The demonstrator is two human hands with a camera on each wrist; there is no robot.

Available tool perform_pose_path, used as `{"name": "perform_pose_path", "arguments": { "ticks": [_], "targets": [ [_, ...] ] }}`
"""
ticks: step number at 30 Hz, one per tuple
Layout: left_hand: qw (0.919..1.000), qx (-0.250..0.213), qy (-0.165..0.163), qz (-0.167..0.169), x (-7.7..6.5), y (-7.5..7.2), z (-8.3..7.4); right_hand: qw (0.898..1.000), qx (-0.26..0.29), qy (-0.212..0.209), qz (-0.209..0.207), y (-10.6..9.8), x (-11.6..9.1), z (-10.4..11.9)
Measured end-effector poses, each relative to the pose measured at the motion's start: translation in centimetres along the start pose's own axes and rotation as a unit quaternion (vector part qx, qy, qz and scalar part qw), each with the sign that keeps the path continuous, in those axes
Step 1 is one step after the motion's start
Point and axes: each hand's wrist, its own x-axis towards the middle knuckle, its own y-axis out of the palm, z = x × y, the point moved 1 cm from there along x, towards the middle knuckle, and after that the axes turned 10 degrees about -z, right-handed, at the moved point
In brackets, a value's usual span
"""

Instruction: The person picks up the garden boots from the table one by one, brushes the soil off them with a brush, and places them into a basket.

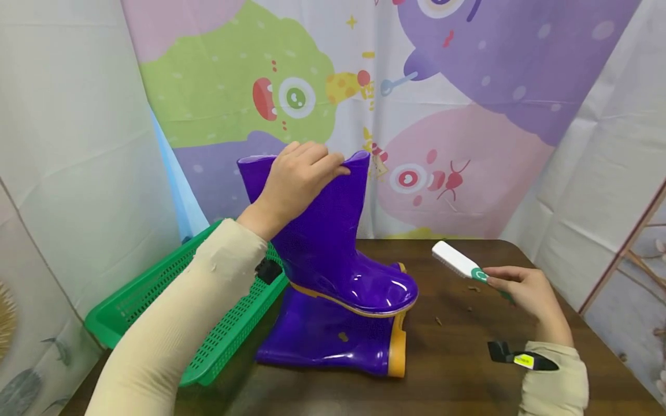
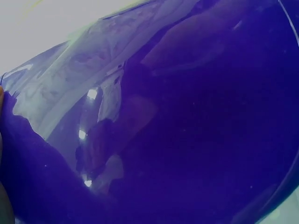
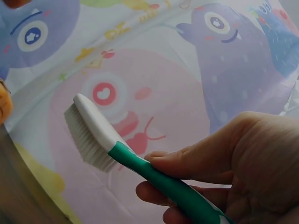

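My left hand (image 1: 299,182) grips the top rim of a glossy purple rain boot (image 1: 328,242) with a yellow-orange sole edge, held upright with its toe to the right. Its purple shaft (image 2: 187,121) fills the left wrist view. Beneath it, a second purple boot (image 1: 333,341) lies on its side, its orange heel to the right and a small brown smudge on the shaft. Off to the right, my right hand (image 1: 528,292) holds a scrub brush (image 3: 159,179) by its green handle. The brush's white head and pale bristles point away from the fingers, apart from both boots.
A green perforated plastic basket (image 1: 215,355) stands at the left, with a black item (image 1: 269,270) at its right side. Small brown crumbs (image 1: 439,321) are scattered on the dark wooden table (image 1: 452,375). A cartoon-print curtain (image 1: 354,115) hangs behind the table.
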Motion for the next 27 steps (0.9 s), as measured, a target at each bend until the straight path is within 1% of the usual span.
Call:
{"name": "perform_pose_path", "arguments": {
  "ticks": [3,7,12,16,19,21,24,27],
  "targets": [
    [0.9997,0.015,-0.015,-0.010,0.1,-0.9,1.2,1.000,-0.003,-0.003,0.003,0.0,0.0,0.1],
    [0.9988,0.034,-0.030,-0.020,0.3,-2.0,2.6,1.000,-0.019,-0.011,-0.003,0.1,-0.1,0.2],
    [0.9970,0.057,-0.049,-0.017,0.2,-3.3,4.2,1.000,-0.023,-0.014,-0.004,0.3,0.0,0.0],
    [0.9934,0.083,-0.078,-0.009,-0.3,-4.4,5.5,0.999,-0.026,-0.021,-0.003,0.3,0.0,-0.1],
    [0.9886,0.104,-0.109,0.005,-0.7,-5.4,6.5,0.999,-0.025,-0.023,-0.002,0.4,0.0,-0.1],
    [0.9839,0.121,-0.131,0.017,-0.8,-6.1,7.1,0.999,-0.025,-0.024,-0.001,0.4,0.0,-0.2],
    [0.9749,0.142,-0.170,0.028,-1.0,-7.0,8.0,0.999,-0.024,-0.026,0.001,0.4,0.0,-0.2],
    [0.9659,0.160,-0.201,0.036,-1.5,-7.8,8.5,0.999,-0.019,-0.028,0.002,0.4,0.0,-0.1]
  ]
}}
